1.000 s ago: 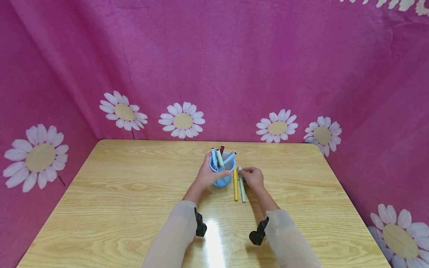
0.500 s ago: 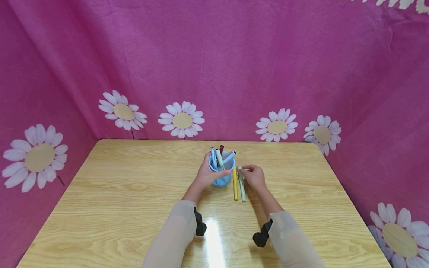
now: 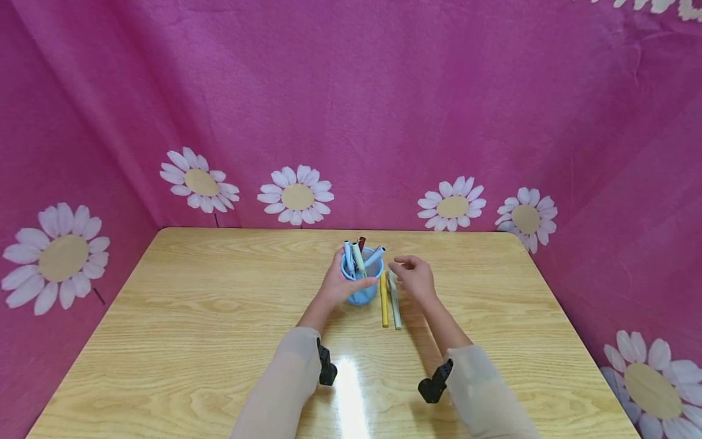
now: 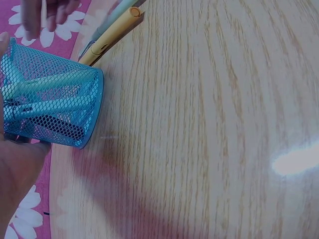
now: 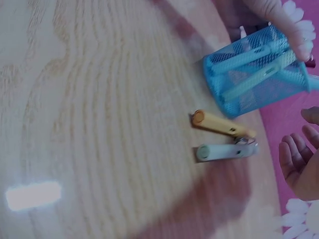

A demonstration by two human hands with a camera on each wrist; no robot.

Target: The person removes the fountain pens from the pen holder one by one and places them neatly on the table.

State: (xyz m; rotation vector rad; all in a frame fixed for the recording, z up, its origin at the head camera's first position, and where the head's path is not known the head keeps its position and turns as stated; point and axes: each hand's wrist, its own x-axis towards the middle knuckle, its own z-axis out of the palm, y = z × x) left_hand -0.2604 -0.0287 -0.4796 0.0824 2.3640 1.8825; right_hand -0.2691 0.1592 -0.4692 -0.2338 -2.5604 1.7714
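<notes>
My left hand (image 3: 334, 285) grips a blue mesh pen holder (image 3: 363, 297) from its left side, thumb across the front near the rim. Inside it stand a pale green pen (image 3: 359, 260), a dark red pen (image 3: 362, 242) and light blue pens (image 3: 375, 256). Right of the holder, a yellow pen (image 3: 384, 305) and a pale green pen (image 3: 395, 308) lie side by side on the table. Above their far ends hovers my right hand (image 3: 418, 281), fingers loosely bent and holding nothing. In the right wrist view a gap shows between that hand (image 5: 302, 167) and the two pens.
The wooden table (image 3: 219, 341) has a bright light reflection (image 3: 351, 396) near its front. A pink curtain (image 3: 362, 122) with white daisies hangs behind and along both sides. Black wrist cameras (image 3: 327, 369) are strapped at both sleeves.
My right hand has let go of the pale green pen's far end and lifted slightly up and away. My left hand and the pen holder have stayed in place.
</notes>
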